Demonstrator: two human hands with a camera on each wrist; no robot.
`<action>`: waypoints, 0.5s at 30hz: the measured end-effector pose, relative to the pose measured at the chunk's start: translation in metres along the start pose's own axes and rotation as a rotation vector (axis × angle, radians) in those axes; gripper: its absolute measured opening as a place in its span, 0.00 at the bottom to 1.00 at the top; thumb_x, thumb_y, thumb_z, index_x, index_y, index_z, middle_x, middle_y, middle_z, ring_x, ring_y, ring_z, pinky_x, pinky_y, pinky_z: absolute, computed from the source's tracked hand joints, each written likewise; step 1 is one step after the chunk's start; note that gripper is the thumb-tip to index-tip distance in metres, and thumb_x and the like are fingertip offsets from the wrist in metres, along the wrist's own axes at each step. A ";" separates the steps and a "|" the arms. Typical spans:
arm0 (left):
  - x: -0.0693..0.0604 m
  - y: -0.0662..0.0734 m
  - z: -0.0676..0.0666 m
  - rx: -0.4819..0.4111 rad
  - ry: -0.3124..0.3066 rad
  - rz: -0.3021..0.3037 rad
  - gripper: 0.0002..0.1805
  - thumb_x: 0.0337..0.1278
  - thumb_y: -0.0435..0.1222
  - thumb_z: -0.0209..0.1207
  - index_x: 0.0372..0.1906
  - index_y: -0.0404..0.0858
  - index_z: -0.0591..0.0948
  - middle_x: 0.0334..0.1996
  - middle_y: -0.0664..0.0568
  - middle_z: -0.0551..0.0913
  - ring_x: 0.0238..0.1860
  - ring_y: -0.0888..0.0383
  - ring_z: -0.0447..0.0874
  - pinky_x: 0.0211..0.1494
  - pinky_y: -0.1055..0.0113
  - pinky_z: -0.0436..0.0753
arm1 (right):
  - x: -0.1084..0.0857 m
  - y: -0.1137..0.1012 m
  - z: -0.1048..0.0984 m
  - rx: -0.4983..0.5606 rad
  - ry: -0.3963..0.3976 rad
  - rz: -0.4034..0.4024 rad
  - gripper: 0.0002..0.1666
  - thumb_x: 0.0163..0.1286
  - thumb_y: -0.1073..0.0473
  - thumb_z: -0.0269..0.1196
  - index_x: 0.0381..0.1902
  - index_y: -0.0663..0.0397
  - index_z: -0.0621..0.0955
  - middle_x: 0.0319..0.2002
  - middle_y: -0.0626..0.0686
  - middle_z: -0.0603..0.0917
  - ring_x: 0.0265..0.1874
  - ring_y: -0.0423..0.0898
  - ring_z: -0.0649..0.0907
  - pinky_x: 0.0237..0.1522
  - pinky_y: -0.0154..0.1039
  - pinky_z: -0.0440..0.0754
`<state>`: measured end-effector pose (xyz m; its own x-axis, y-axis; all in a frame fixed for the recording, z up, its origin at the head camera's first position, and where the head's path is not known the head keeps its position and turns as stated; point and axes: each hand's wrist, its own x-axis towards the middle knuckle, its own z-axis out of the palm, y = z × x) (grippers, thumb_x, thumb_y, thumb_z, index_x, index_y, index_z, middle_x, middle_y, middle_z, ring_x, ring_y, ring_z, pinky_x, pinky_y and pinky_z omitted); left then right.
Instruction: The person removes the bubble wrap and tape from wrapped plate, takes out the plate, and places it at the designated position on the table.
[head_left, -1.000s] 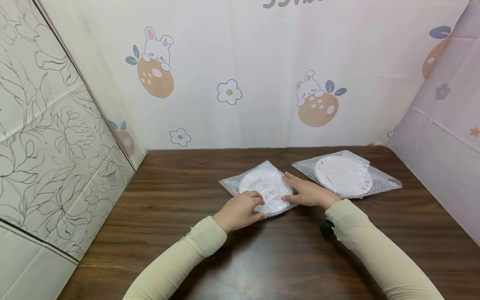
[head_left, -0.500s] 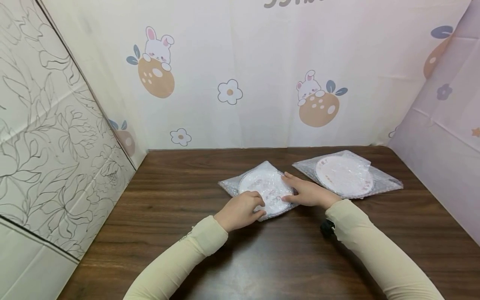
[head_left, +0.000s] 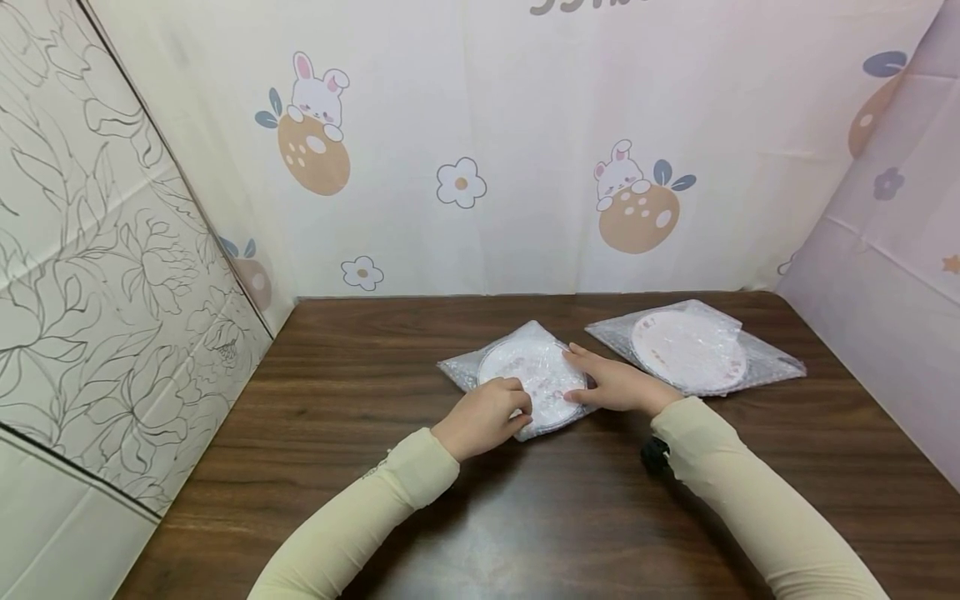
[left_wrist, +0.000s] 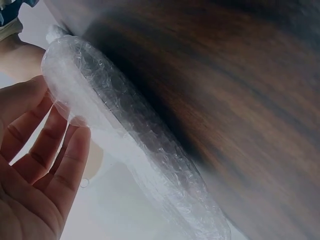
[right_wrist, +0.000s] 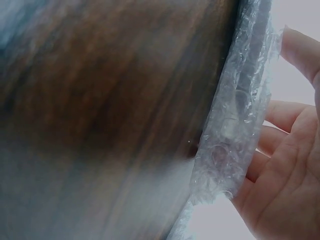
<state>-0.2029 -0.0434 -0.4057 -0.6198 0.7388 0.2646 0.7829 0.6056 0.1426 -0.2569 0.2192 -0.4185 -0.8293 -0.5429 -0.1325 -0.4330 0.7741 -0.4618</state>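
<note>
A bubble-wrap bag (head_left: pixel 467 367) lies on the brown wooden table, with a round white plate-like disc (head_left: pixel 536 367) with faint pinkish marks inside it. My left hand (head_left: pixel 483 417) is at the bag's near left side. In the left wrist view, the thumb and fingers (left_wrist: pixel 75 145) pinch the clear wrap (left_wrist: pixel 80 80) at its edge. Over the right edge of the same bag rests my right hand (head_left: pixel 618 385), thumb and fingers spread. The right wrist view has its fingers (right_wrist: pixel 280 115) reaching behind the wrap (right_wrist: pixel 235 120), their tips partly hidden.
A second bubble-wrap bag (head_left: pixel 772 367) holding a similar round white disc (head_left: pixel 690 354) lies at the back right, close to my right wrist. Behind the table (head_left: pixel 360 358) hangs a printed cloth (head_left: pixel 525 100). A flower-patterned panel (head_left: pixel 135 233) stands on the left.
My left thumb has drawn in toward the fingers at the wrap's edge, and that hand has shifted slightly. The right hand and both bags stay in place.
</note>
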 end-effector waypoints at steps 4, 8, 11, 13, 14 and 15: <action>0.001 0.000 0.000 0.001 -0.006 0.005 0.03 0.61 0.39 0.65 0.32 0.47 0.84 0.31 0.60 0.80 0.33 0.66 0.77 0.38 0.76 0.76 | 0.001 0.001 0.000 0.006 -0.004 0.001 0.51 0.69 0.40 0.61 0.75 0.66 0.55 0.76 0.69 0.49 0.75 0.66 0.56 0.71 0.62 0.59; 0.002 -0.001 0.000 -0.001 -0.004 0.009 0.03 0.62 0.39 0.64 0.32 0.47 0.85 0.31 0.61 0.81 0.33 0.66 0.77 0.38 0.77 0.76 | 0.001 0.002 0.000 0.007 -0.010 -0.001 0.51 0.69 0.40 0.61 0.76 0.65 0.55 0.77 0.69 0.48 0.75 0.66 0.56 0.71 0.63 0.59; 0.002 -0.001 0.001 0.000 -0.004 0.012 0.03 0.62 0.39 0.64 0.33 0.47 0.85 0.31 0.61 0.81 0.33 0.66 0.78 0.39 0.76 0.77 | 0.001 0.001 0.000 0.005 -0.013 -0.001 0.51 0.69 0.40 0.61 0.76 0.65 0.55 0.77 0.69 0.49 0.75 0.66 0.55 0.71 0.63 0.59; 0.003 -0.001 0.001 0.000 -0.004 0.011 0.03 0.62 0.40 0.63 0.33 0.47 0.85 0.31 0.61 0.82 0.33 0.66 0.78 0.39 0.76 0.77 | 0.001 0.001 0.000 0.003 -0.015 -0.003 0.51 0.69 0.40 0.61 0.76 0.65 0.55 0.77 0.69 0.49 0.75 0.66 0.55 0.71 0.63 0.59; 0.003 -0.001 0.001 0.000 -0.005 0.010 0.03 0.62 0.40 0.63 0.33 0.47 0.85 0.31 0.61 0.82 0.32 0.66 0.78 0.39 0.76 0.77 | 0.001 0.001 0.000 0.003 -0.015 -0.004 0.51 0.69 0.41 0.61 0.76 0.65 0.55 0.77 0.69 0.49 0.75 0.66 0.55 0.71 0.63 0.59; 0.003 -0.001 0.001 -0.001 -0.004 0.009 0.03 0.62 0.40 0.63 0.33 0.48 0.85 0.31 0.61 0.82 0.32 0.66 0.78 0.38 0.76 0.77 | 0.000 0.000 0.000 0.003 -0.017 -0.004 0.51 0.69 0.41 0.61 0.76 0.65 0.55 0.77 0.69 0.49 0.75 0.66 0.55 0.71 0.63 0.59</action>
<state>-0.2057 -0.0419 -0.4060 -0.6129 0.7454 0.2622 0.7885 0.5988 0.1408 -0.2576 0.2195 -0.4183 -0.8216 -0.5513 -0.1452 -0.4350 0.7709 -0.4653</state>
